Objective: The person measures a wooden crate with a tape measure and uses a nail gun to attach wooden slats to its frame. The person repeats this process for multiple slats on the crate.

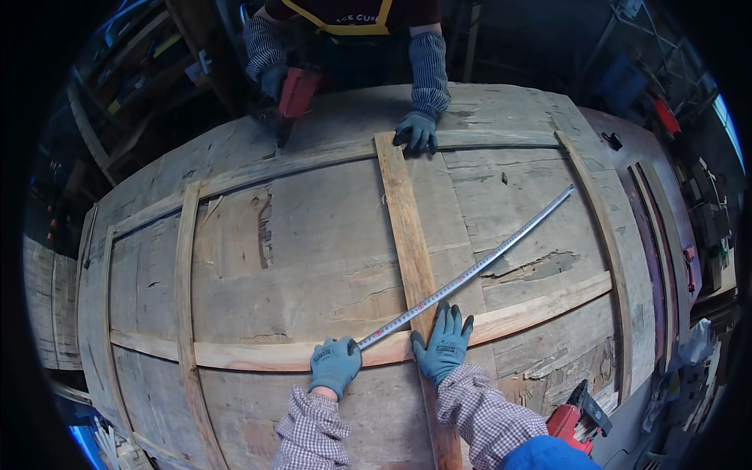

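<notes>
My left hand (337, 365), in a blue-grey glove, is closed at the near end of an extended tape measure (478, 267); its case is hidden. The blade runs diagonally to the far right. My right hand (445, 345) lies with fingers spread on the crossing of an upright wooden slat (405, 227) and a long horizontal slat (533, 316). Across the table, a co-worker's gloved hand (417, 131) presses near the upright slat's far end. Their other hand (273, 81) grips a red nail gun (298, 94).
More slats form a frame on the worn plywood tabletop (313, 204), including a left slat (186, 266) and a right slat (599, 211). Another red nail gun (576, 421) lies at the near right. Loose boards (662, 227) rest beyond the right edge.
</notes>
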The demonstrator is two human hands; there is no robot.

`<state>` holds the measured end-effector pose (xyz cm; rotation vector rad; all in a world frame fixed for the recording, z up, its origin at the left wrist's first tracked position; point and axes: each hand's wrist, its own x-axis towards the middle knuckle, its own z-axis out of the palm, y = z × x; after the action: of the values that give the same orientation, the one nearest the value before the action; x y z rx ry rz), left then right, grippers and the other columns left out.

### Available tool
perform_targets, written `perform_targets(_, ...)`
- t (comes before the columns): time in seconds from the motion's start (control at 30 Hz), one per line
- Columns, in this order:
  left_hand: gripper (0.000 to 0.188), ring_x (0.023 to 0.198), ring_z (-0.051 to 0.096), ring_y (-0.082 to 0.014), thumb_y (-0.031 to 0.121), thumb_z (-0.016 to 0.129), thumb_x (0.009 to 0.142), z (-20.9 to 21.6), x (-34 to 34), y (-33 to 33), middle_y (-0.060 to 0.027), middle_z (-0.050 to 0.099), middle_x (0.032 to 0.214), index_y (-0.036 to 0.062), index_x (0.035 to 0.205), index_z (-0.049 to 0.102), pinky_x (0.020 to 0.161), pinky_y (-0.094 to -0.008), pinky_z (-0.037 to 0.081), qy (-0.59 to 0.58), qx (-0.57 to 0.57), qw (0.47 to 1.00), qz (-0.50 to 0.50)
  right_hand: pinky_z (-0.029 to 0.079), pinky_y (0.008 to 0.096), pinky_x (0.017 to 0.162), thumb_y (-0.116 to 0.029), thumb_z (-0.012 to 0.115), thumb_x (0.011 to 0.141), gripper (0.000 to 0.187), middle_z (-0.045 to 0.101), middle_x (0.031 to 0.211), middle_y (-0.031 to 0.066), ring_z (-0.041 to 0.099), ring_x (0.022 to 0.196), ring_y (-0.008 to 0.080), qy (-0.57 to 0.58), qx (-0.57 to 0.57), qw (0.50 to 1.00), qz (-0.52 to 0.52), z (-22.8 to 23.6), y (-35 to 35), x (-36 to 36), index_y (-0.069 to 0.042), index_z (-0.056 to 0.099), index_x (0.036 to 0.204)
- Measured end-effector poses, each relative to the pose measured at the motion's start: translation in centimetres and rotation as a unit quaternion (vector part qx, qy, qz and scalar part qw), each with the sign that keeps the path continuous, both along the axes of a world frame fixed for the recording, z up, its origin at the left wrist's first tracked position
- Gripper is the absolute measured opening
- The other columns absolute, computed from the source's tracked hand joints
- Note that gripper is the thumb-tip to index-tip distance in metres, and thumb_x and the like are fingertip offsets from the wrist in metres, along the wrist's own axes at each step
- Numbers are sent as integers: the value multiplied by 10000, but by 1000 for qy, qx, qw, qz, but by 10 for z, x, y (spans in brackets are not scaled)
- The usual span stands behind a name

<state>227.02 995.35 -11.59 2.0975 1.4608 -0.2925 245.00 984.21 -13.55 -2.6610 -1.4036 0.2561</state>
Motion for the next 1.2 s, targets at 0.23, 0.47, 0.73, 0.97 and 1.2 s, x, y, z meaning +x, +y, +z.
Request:
perform_targets(0.23,266,875,542,-357,326,500,796,0,2,0,-169,592,950,153,944,639,791,-417,432,4,-6,1000,-2,-6,546,1062,-458,487,802,810,242,1381,213,170,1313,356,2,-7,1000,-1,1,-1,2,57,188,1350)
perform_targets(0.47,267,886,541,-354,327,500,795,1,2,0,-168,593,960,157,945,640,801,-417,430,9,-6,1000,3,-17,544,1064,-459,478,809,807,235,1383,220,158,1318,357,14,-19,1000,-3,5,1,1,59,179,1351)
perform_targets(0.73,262,879,541,-360,321,496,794,-5,0,0,-178,591,940,161,945,638,798,-420,429,6,-2,1000,-4,-25,554,1058,-493,439,832,791,232,1394,199,155,1323,342,-1,-38,999,1,2,0,1,46,198,1357)
perform_targets(0.97,261,875,540,-363,319,495,795,-4,0,0,-176,591,932,158,945,637,791,-425,431,4,1,1000,-6,-27,555,1057,-492,439,832,792,230,1399,196,154,1323,342,2,-46,999,0,4,1,1,46,195,1359)
perform_targets(1.2,265,872,538,-363,326,490,804,-2,2,0,-173,590,939,153,944,635,785,-429,432,7,0,1000,-5,-24,553,1059,-484,448,826,796,229,1398,199,153,1323,345,5,-32,999,-4,2,0,2,49,191,1358)
